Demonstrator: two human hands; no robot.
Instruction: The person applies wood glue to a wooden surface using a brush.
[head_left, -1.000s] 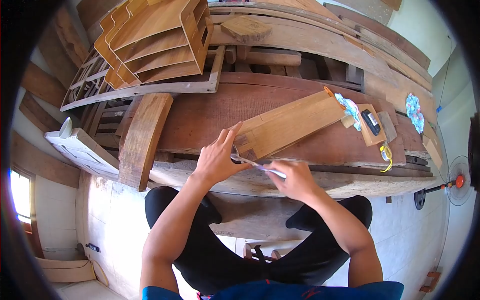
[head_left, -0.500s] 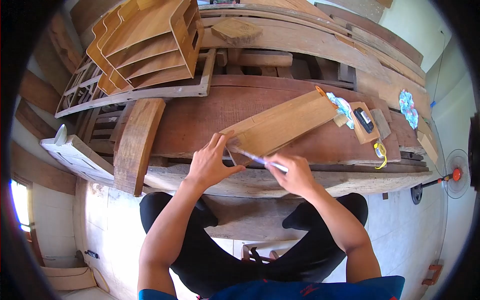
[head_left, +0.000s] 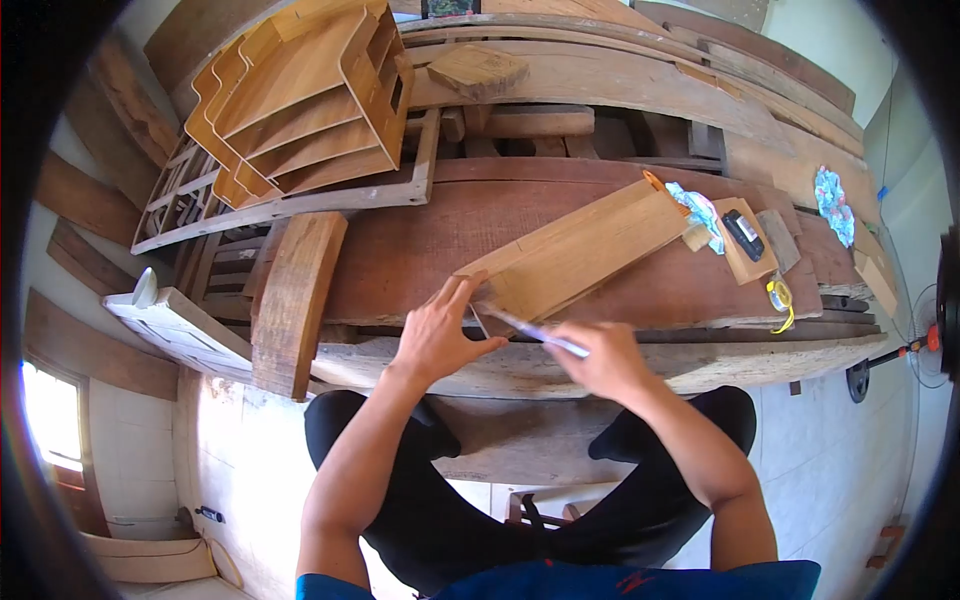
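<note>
A long light-brown wooden board [head_left: 590,240] lies slanted across the reddish-brown plank [head_left: 400,265]. My left hand [head_left: 440,330] grips its near left end, fingers at the upper corner and thumb stretched toward the lower one. In my right hand [head_left: 605,360] is a slim brush-like tool [head_left: 540,333] with a pale handle. Its blurred brownish tip rests close to the board's near end, just beside my left fingers. The fingers of my right hand are wrapped around the handle.
A tiered wooden organizer [head_left: 310,100] stands at the upper left. Right of the board are a crumpled cloth [head_left: 698,212], a black device [head_left: 743,234] and a yellow tape measure [head_left: 779,294]. A thick wood block [head_left: 298,305] lies left. A fan [head_left: 930,335] stands far right.
The whole view has shifted, so everything sits a little farther right and lower. Both hands keep nearly the same places at the board's near end, with the tool still in my right hand.
</note>
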